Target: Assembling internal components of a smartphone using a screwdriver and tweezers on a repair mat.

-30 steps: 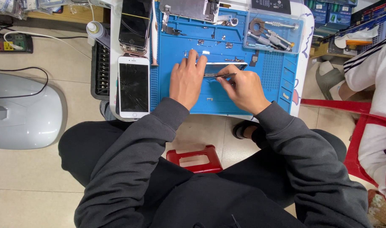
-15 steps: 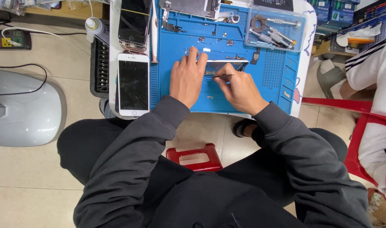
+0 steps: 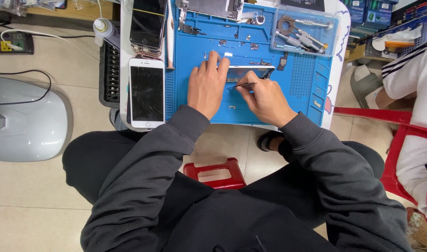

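Head view, looking straight down on a small white table (image 3: 340, 70) covered by a blue work mat (image 3: 195, 60). The left hand (image 3: 206, 84) lies palm down on the mat, fingers spread and flat, its fingertips pressing on the left end of an opened phone body (image 3: 253, 71) that lies crosswise near the middle of the mat; it presses rather than grips. The right hand (image 3: 266, 99) is closed in a pinch around a pair of thin metal tweezers (image 3: 243, 85), whose tip points left and sits at the lower edge of the phone body, just beside the left hand's thumb side. Whether the tip touches a part cannot be told at this size. Small dark parts and screws are scattered on the mat above the hands. A clear plastic tray (image 3: 303, 29) holding metal tools rests at the mat's upper right corner. Just left of the mat, a white phone with a cracked screen (image 3: 147, 92) lies face up, and a second dark phone (image 3: 147, 25) lies above it, touching or nearly so. A red stool (image 3: 214, 172) shows between the person's knees. A grey rounded housing (image 3: 27, 119) stands on the tiled floor at left. Another person's white sleeve with dark stripes (image 3: 412, 70) shows at the right edge, well apart from the work.
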